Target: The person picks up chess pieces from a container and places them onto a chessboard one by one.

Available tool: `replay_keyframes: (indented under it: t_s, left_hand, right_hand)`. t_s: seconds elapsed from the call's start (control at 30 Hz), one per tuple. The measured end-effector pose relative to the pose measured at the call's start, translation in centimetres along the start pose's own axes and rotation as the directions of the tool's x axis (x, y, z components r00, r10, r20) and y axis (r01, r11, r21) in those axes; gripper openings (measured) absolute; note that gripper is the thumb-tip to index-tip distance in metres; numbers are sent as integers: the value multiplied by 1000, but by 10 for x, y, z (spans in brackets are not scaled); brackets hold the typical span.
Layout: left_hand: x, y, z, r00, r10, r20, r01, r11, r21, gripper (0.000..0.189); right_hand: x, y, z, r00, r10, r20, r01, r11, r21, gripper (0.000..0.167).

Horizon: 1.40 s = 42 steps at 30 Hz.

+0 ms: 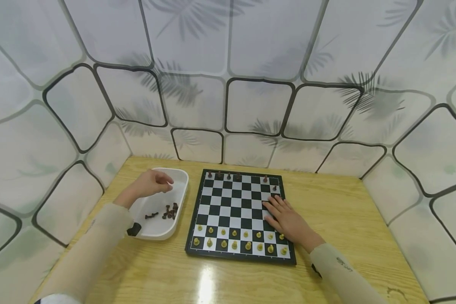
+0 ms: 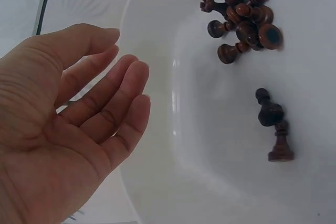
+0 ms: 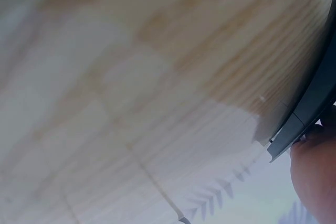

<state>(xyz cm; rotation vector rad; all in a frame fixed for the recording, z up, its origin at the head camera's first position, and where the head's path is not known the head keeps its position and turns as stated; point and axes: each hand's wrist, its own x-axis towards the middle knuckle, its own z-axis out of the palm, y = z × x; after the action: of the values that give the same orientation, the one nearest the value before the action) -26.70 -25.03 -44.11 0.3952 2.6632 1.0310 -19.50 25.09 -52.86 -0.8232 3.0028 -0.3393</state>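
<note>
My left hand (image 1: 150, 185) hovers over the white plastic tub (image 1: 183, 188), fingers loosely bent. In the left wrist view its palm shows with nothing held. Inside the tub lies a heap of dark brown chess pieces (image 2: 247, 30), with a dark pawn (image 2: 270, 113) and another dark piece (image 2: 281, 148) apart from it. My right hand (image 1: 289, 221) rests on the right side of the chessboard (image 1: 246, 202), fingers extended over the squares. Only part of that hand (image 3: 317, 171) shows in the right wrist view, beside the dark board edge (image 3: 296, 127).
Two rows of yellow chess pieces (image 1: 234, 233) stand along the board's near side. Several dark pieces (image 1: 238, 176) stand along the far row, with a dark pawn (image 1: 275, 188) at the far right. The wooden table (image 1: 327, 198) meets patterned cloth walls (image 1: 251, 105) behind and beside it.
</note>
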Motion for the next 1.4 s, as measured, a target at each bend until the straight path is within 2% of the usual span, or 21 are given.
replay_keyframes:
  t_s: [0.2, 0.33, 0.5, 0.63, 0.9, 1.2, 1.4]
  left_hand:
    - [3, -9, 3, 997, -31, 66, 33, 999, -31, 26]
    - [1, -12, 4, 992, -29, 122, 34, 999, -36, 28]
    - [0, -13, 7, 974, -46, 220, 51, 999, -17, 33]
    - [1, -13, 10, 961, -58, 269, 56, 998, 16, 35]
    - [7, -12, 15, 946, -46, 321, 41, 999, 24, 34]
    - [13, -6, 21, 927, -62, 370, 30, 995, 92, 32]
    - [17, -5, 27, 922, -64, 381, 12, 990, 139, 25]
  right_hand:
    - [-1, 1, 2, 1000, 2, 11, -1, 1000, -10, 61]
    - [-1, 0, 2, 1000, 6, 14, -6, 1000, 6, 61]
    - [-1, -1, 1, 1000, 2, 10, -2, 1000, 5, 61]
    - [-1, -2, 0, 1000, -5, 1, 5, 1000, -2, 60]
    - [-1, -2, -1, 1000, -2, 0, 2, 1000, -4, 60]
    - [-1, -2, -2, 1000, 2, 4, -2, 1000, -17, 61]
    - [-1, -3, -4, 1000, 3, -2, -3, 1000, -9, 60]
